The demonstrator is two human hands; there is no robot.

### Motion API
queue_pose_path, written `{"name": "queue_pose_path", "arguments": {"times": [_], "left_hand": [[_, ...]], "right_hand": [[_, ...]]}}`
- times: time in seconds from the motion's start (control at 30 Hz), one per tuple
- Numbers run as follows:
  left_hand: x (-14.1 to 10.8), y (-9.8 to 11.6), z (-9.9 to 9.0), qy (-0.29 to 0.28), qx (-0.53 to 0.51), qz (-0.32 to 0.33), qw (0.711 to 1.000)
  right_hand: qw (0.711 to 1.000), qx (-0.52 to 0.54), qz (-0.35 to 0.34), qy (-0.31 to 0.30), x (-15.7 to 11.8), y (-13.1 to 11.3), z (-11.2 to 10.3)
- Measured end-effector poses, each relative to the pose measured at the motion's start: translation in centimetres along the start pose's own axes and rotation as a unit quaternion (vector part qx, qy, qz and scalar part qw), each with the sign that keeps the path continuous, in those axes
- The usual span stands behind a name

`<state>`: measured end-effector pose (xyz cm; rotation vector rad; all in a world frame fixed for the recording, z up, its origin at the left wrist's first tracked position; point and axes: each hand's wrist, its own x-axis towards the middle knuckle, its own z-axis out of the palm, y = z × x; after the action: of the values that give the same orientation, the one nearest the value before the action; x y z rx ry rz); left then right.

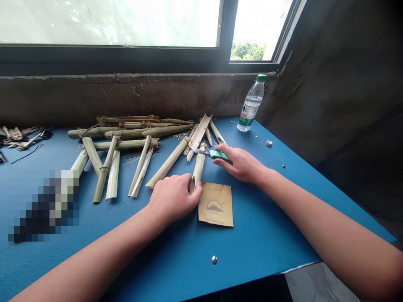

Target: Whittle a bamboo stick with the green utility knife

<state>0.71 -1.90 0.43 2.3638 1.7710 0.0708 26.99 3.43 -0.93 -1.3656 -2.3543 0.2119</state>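
My left hand (176,193) is closed on the near end of a split bamboo piece (198,167), which points away from me on the blue table. In my right hand (237,162) is a green and black knife (221,157); its blade reaches left across the far part of that piece. Just beyond the blade lies a trough-shaped bamboo strip (200,133). Another bamboo length (168,162) slants to the left of the held piece. A brown sandpaper sheet (216,204) printed "WATERPROOF" lies beside my left hand's fingertips.
Tied bamboo pieces (135,132) lie across the back left. A water bottle (251,105) stands at the back right, near a small round piece (269,143). The blue table (252,251) ends at the front right; a dark wall rises beyond its right edge.
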Motion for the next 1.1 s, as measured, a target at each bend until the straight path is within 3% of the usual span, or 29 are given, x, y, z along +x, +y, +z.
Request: {"name": "queue_pose_path", "arguments": {"times": [0.27,0.47,0.67,0.87,1.1], "left_hand": [[0.3,-0.2,-0.3,-0.008,0.043,-0.01,0.999],[0.4,-0.2,-0.2,-0.008,0.039,-0.005,0.999],[0.5,-0.2,-0.2,-0.008,0.037,-0.004,0.999],[0.5,-0.2,-0.3,-0.004,0.037,-0.002,0.999],[0.3,-0.1,-0.2,-0.01,0.046,0.001,0.999]], "right_hand": [[0.998,-0.033,-0.04,-0.039,-0.3,-0.2,0.1],[0.998,-0.048,-0.011,-0.039,-0.1,-0.3,0.5],[0.993,-0.096,0.063,0.013,0.1,0.2,0.8],[0.998,-0.045,-0.028,-0.021,-0.2,0.3,0.7],[0.998,-0.059,-0.003,-0.009,0.0,0.0,1.2]]}}
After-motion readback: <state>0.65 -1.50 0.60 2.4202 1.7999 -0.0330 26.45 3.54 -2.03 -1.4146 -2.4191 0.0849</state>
